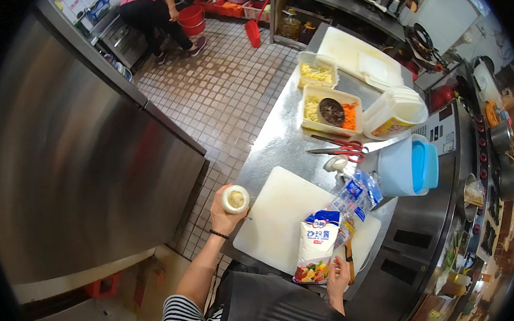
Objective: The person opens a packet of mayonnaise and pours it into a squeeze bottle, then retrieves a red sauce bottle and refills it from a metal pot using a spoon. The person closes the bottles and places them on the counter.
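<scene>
My left hand (225, 215) is closed around a jar (235, 199) with pale contents, held open end up by the left edge of a white cutting board (278, 212). A full plastic pouch of salad dressing (318, 243) lies on the board. Beside its lower right corner is my right hand (339, 276), fingers bent; whether it touches the pouch is unclear. A wooden-handled tool (349, 259) lies just right of that hand, partly hidden. Crumpled printed plastic packaging (352, 205) rests above the pouch. Past the board lies a white lid or cap (338, 163), near red-handled scissors (350, 150).
Tubs of shredded food (357, 129), a white plastic container (396, 112) and a light blue bin (398, 168) stand on the steel table (267, 151). A steel cabinet (104, 149) rises at left. Another person (151, 16) bends near a red bucket (192, 21) across the tiled floor.
</scene>
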Available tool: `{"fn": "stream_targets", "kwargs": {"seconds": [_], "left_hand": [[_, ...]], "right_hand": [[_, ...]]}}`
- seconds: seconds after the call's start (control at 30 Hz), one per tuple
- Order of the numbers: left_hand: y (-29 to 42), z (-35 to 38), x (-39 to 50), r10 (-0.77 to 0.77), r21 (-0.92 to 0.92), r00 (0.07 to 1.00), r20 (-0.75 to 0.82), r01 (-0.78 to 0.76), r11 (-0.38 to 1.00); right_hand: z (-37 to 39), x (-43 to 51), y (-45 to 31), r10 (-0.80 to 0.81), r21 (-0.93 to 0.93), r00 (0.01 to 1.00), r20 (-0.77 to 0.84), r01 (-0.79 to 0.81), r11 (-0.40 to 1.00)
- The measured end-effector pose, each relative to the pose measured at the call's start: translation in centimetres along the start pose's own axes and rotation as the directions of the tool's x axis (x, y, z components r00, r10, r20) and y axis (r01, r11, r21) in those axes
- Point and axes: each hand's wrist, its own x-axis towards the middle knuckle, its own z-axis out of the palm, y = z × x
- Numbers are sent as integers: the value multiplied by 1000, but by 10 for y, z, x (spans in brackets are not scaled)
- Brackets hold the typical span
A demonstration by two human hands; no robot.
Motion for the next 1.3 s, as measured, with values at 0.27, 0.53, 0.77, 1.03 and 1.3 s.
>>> {"fn": "stream_targets", "kwargs": {"seconds": [0.27, 0.53, 0.77, 1.03, 1.3], "left_hand": [[-35, -15, -36, -91, 29, 995, 37, 90, 995], [-16, 2, -96, -128, 154, 970, -206, 161, 975], [33, 111, -131, -253, -100, 860, 444, 328, 939], [80, 121, -122, -318, -263, 633, 706, 651, 712], [129, -40, -75, -60, -390, 387, 920, 918, -71]], "right_hand": [[2, 12, 3, -95, -158, 995, -28, 90, 983], [32, 22, 18, 28, -217, 994, 104, -5, 976], [37, 39, 17, 221, 163, 929, 296, -277, 947], [5, 46, -2, -130, 458, 865, 485, -124, 880], [-49, 93, -123, -336, 338, 109, 935, 1, 941]]}}
